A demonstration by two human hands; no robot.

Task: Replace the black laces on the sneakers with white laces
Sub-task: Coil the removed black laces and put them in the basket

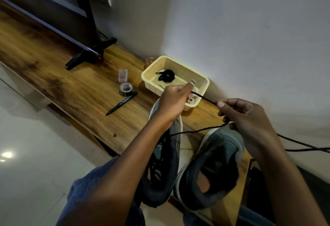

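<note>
head view: the left hand (pixel 174 103) and right hand (pixel 250 118) each pinch the thin black shoelace (pixel 205 98) with curled fingers, stretched between them above two dark grey sneakers (pixel 210 168) on the wooden worktop (pixel 71 86), near a cream plastic basket (pixel 201 81).

Wood-grain shelf (pixel 71 86) showing semi-matt finish w/ dark knots. Cream plastic basket (pixel 201 82) looking perforated. Sneakers (pixel 210 168) showing grey mesh cloth. Floor tiles (pixel 35 154) reflecting light, glossy. Wall (pixel 250 29) appearing smooth, matt.
</note>
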